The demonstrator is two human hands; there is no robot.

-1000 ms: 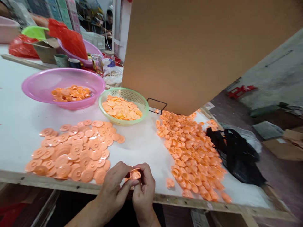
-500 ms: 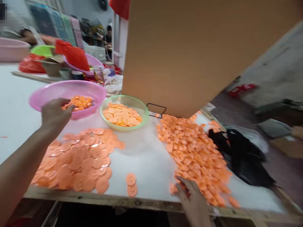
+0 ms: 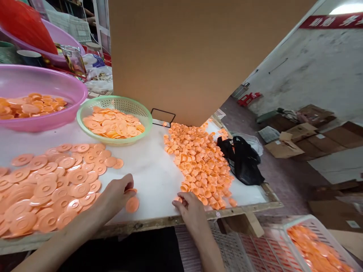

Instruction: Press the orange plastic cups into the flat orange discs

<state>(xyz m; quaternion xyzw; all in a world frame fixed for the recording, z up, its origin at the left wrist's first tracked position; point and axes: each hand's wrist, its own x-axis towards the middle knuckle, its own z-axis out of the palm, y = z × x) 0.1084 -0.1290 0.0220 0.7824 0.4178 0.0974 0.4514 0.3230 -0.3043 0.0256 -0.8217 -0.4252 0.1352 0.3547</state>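
Note:
My left hand (image 3: 117,194) is closed at the edge of a flat orange plastic disc (image 3: 134,190), its fingertips partly hidden. Just below that lies a second disc (image 3: 132,204). My right hand (image 3: 193,211) pinches a small orange plastic cup (image 3: 178,199) between thumb and fingers, beside a heap of similar small cups (image 3: 200,162). On the left, a spread of flat ringed discs (image 3: 61,177) covers the white tabletop (image 3: 147,166). A green mesh basket (image 3: 113,141) holds more discs, and a pink basin (image 3: 42,124) holds orange pieces.
A tall cardboard sheet (image 3: 181,60) stands at the back of the table. Near the right edge lies a black bag (image 3: 241,160). A crate of orange pieces (image 3: 307,219) sits low at the right, with cardboard boxes (image 3: 300,138) beyond on the floor.
My left hand has come from the pink basin down to the discs near the front edge. The right hand stays beside the cup heap. The view has swung right.

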